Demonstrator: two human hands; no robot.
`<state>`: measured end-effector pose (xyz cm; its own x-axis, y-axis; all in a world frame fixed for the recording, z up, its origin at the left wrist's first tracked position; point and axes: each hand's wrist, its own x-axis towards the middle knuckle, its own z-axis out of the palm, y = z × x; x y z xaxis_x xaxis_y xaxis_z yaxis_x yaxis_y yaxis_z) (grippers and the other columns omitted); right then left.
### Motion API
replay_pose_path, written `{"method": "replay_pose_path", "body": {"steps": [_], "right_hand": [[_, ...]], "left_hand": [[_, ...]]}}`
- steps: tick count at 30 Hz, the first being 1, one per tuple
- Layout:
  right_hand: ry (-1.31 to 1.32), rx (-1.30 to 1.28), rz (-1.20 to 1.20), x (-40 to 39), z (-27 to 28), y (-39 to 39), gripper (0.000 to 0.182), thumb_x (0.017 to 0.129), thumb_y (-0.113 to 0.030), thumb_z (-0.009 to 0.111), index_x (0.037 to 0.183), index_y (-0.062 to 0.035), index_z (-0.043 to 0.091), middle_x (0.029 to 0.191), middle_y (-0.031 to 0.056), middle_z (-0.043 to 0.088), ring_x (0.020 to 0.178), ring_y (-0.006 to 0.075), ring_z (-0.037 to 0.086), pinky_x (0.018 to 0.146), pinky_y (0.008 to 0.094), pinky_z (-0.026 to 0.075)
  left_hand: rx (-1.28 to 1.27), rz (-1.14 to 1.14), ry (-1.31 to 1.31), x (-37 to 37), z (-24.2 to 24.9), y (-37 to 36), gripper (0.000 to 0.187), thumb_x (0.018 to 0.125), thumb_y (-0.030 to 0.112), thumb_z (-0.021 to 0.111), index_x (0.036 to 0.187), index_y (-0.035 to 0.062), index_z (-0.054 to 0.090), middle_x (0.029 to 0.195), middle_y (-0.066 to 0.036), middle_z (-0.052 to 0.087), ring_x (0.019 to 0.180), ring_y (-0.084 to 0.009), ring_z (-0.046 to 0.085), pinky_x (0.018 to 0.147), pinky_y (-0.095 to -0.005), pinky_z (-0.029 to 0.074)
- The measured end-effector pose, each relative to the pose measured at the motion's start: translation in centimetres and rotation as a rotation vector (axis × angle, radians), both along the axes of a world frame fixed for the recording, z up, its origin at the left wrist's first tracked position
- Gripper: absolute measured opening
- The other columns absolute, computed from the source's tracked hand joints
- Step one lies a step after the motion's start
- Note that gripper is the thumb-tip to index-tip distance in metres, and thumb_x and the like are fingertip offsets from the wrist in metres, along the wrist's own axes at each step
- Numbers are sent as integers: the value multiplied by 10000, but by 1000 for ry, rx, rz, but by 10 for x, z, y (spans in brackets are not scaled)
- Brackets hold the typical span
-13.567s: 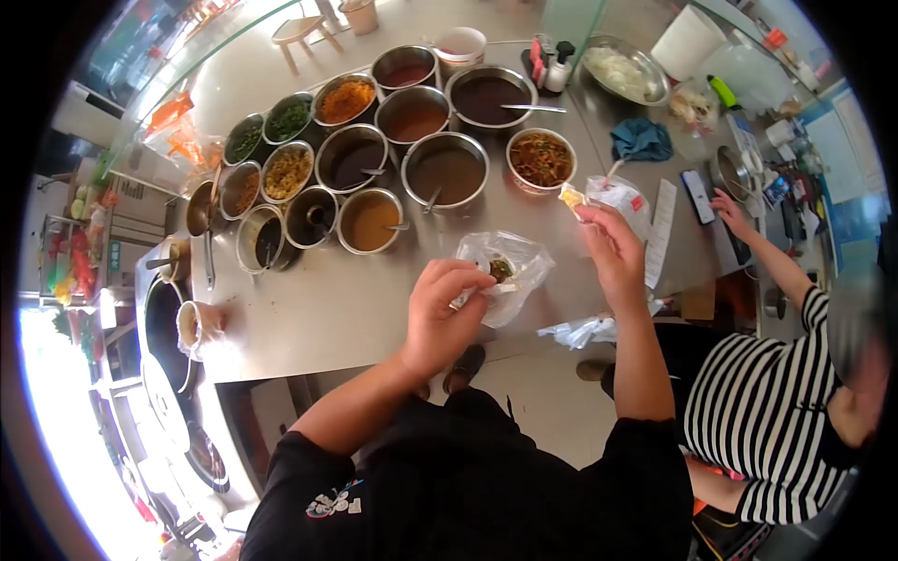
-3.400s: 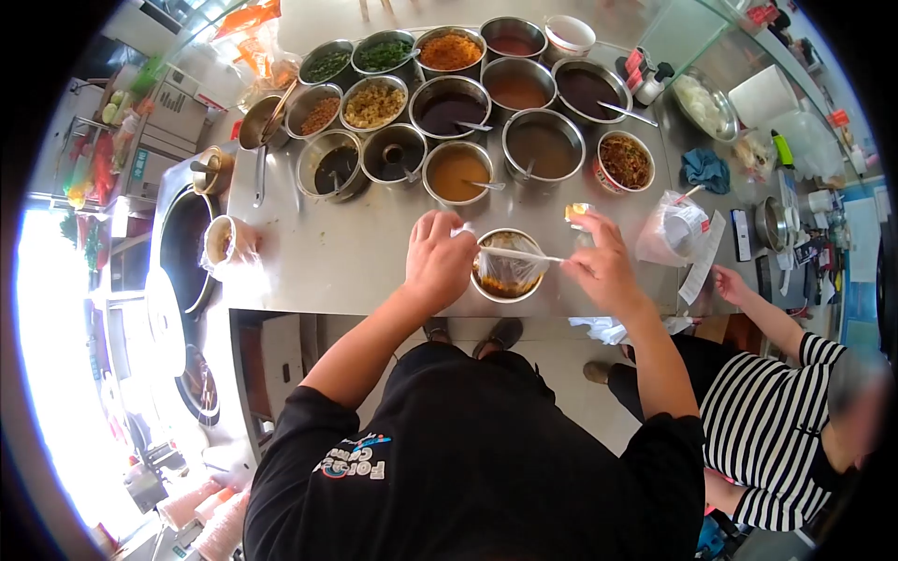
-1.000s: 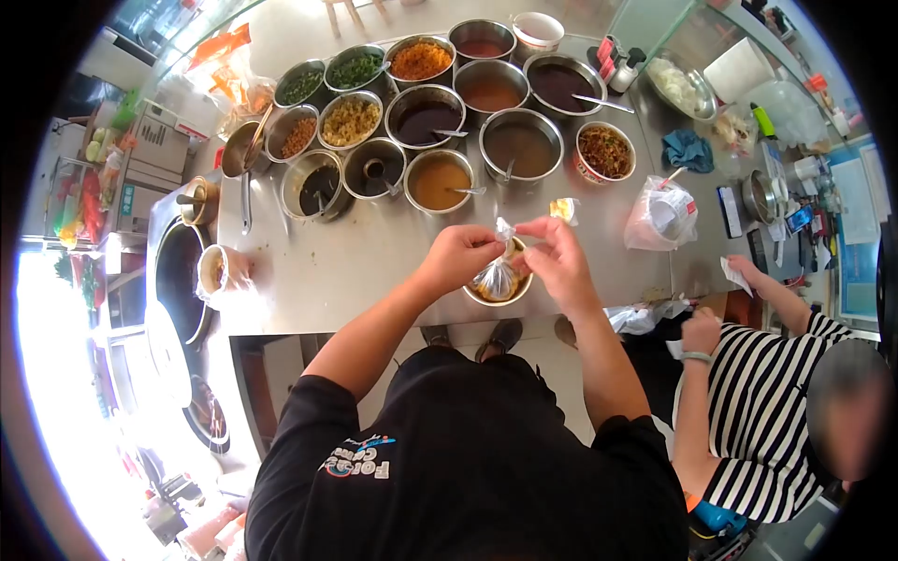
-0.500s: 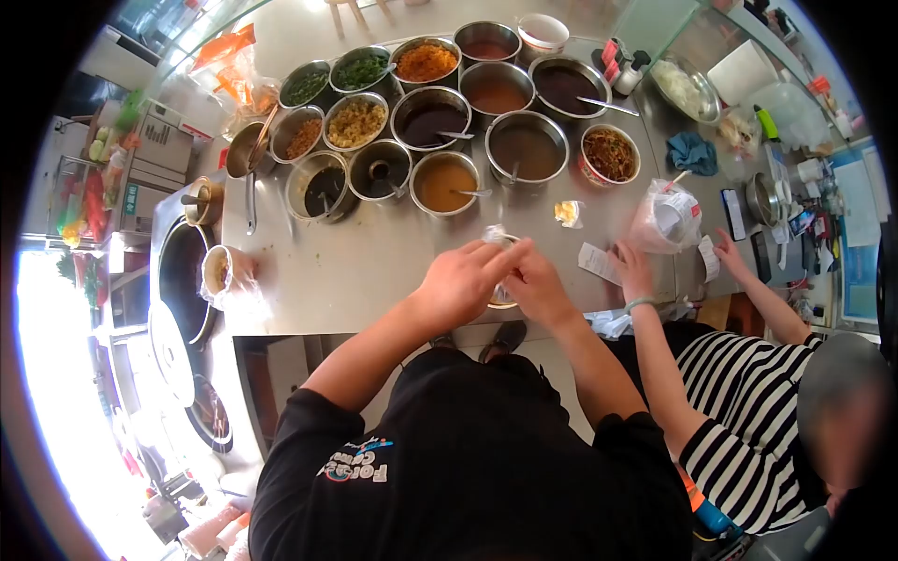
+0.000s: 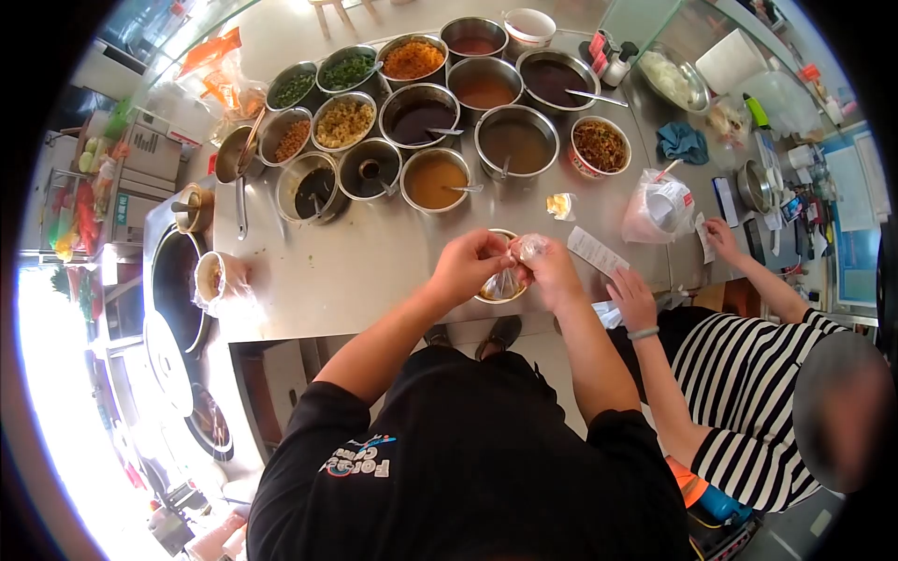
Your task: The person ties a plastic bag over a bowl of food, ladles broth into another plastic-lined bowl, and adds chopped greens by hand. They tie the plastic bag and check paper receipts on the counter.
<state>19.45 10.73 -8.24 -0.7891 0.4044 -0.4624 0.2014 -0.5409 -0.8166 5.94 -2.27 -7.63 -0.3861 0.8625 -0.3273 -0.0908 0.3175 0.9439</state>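
At the front edge of the steel counter, a round bowl (image 5: 501, 296) stands inside a clear plastic bag (image 5: 505, 280) whose top is gathered upward. My left hand (image 5: 466, 269) pinches the bag's neck from the left, thumb and fingertips together. From the other side, my right hand (image 5: 554, 274) is closed on the bunched plastic, and a crumpled end bulges above its fingers. The two hands meet over the bowl and partly cover it.
Metal pots of sauces and toppings, including a brown sauce pot (image 5: 516, 142), line the counter (image 5: 327, 290). A noodle bowl (image 5: 600, 148) and a bagged container (image 5: 658, 208) stand to the right. Beside me, a co-worker's hand (image 5: 634, 299) is at a paper slip (image 5: 597, 251).
My hands have drawn slightly apart, and the crumpled bag top now shows above my right fingers. The co-worker's near hand has moved down toward the counter edge, leaving more of the slip visible.
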Motion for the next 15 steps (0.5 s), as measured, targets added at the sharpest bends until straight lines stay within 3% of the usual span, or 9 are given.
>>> {"method": "replay_pose_path", "body": {"steps": [4, 6, 7, 8, 10, 12, 13, 15], "right_hand": [[30, 42, -55, -1, -1, -18, 246, 868, -30, 614, 1108, -28, 558, 825, 29, 620, 685, 94, 578, 580, 231, 463], [52, 548, -124, -1, -8, -31, 323, 860, -5, 625, 1166, -19, 522, 904, 40, 606, 796, 78, 575, 666, 229, 477], [2, 710, -156, -1, -2, -36, 318, 842, 48, 606, 1147, 1, 529, 884, 61, 615, 766, 119, 591, 690, 259, 496], [5, 709, -156, 0, -3, -38, 318, 842, 48, 606, 1147, 1, 529, 884, 61, 615, 766, 119, 591, 690, 259, 496], [39, 1241, -164, -1, -5, -42, 273, 838, 44, 599, 1101, -9, 547, 877, 99, 617, 750, 187, 609, 683, 297, 499], [57, 1289, -178, -2, -3, -43, 236, 826, 41, 608, 1051, -14, 557, 868, 113, 606, 742, 230, 606, 673, 319, 497], [73, 1342, -193, -3, 0, -43, 200, 814, 37, 616, 1001, -18, 567, 858, 127, 596, 733, 272, 603, 663, 342, 495], [104, 1365, -158, -1, 2, -40, 183, 793, 21, 631, 956, -29, 562, 853, 127, 584, 763, 299, 594, 664, 376, 489]], "left_hand": [[-14, 110, 59, 11, -2, -2, 112, 864, 70, 669, 945, -1, 638, 929, -81, 677, 845, -161, 652, 692, -289, 509], [133, 54, 698, 19, 0, -3, 104, 852, 87, 657, 930, 18, 654, 885, -118, 657, 820, -272, 644, 704, -340, 502], [133, 54, 698, 23, 1, -4, 104, 852, 87, 657, 930, 18, 654, 885, -118, 657, 820, -272, 644, 704, -340, 502], [123, 50, 829, 26, 2, -4, 118, 847, 99, 647, 937, 23, 657, 886, -142, 641, 819, -319, 618, 710, -363, 492], [107, 46, 964, 26, 1, -5, 134, 843, 111, 637, 944, 27, 660, 887, -166, 626, 818, -366, 591, 715, -387, 482], [27, 26, 674, 20, -5, -3, 127, 877, 135, 630, 959, 42, 655, 866, -97, 633, 788, -261, 587, 690, -351, 459], [23, 26, 674, 12, 0, -1, 127, 877, 135, 630, 959, 42, 655, 866, -97, 633, 788, -261, 587, 690, -351, 459], [-214, -106, -300, -12, 8, 1, 127, 906, 153, 626, 977, 50, 648, 839, -15, 611, 747, -143, 546, 665, -298, 436]]}}
